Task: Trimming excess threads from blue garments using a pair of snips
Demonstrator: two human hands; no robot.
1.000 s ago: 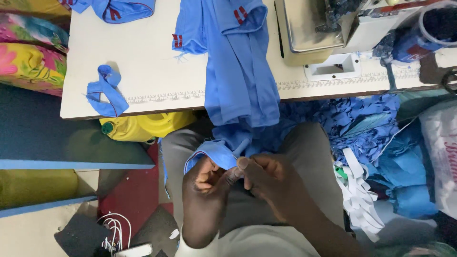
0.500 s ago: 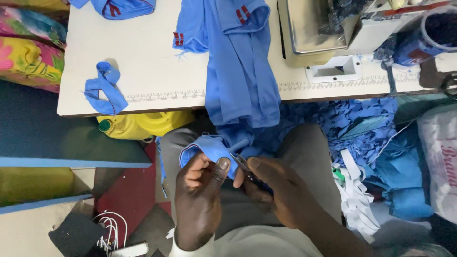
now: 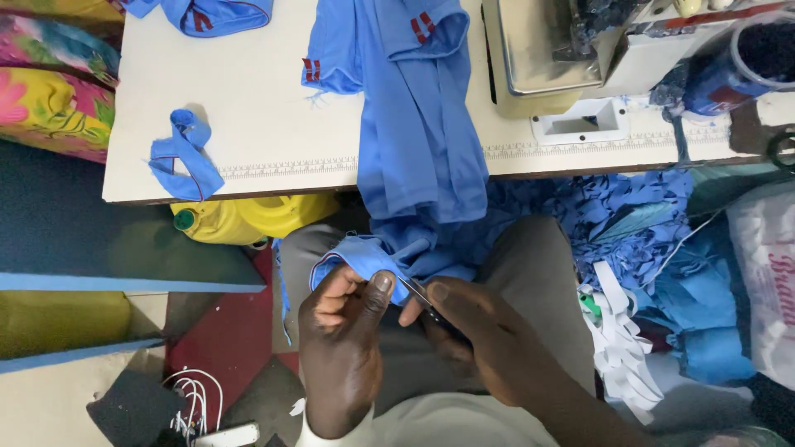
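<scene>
A blue garment [image 3: 418, 132] hangs from the white sewing table [image 3: 265, 99] down onto my lap. My left hand [image 3: 344, 348] pinches its lower blue edge [image 3: 356, 257] between thumb and fingers. My right hand [image 3: 480, 339] grips a small pair of snips [image 3: 422, 302], whose thin blades point up-left at the fabric beside my left thumb. Both hands sit close together over my grey-trousered thighs.
A sewing machine [image 3: 563, 50] stands on the table at upper right. A blue fabric strip [image 3: 182, 153] lies near the table's front left edge. A yellow jug [image 3: 240, 217] sits under the table. Blue scraps [image 3: 629, 215] and white strips [image 3: 617, 339] pile up at right.
My left hand has shifted up along the blue edge and spread the fabric out. My right hand has moved the snips toward the cloth by my left thumb.
</scene>
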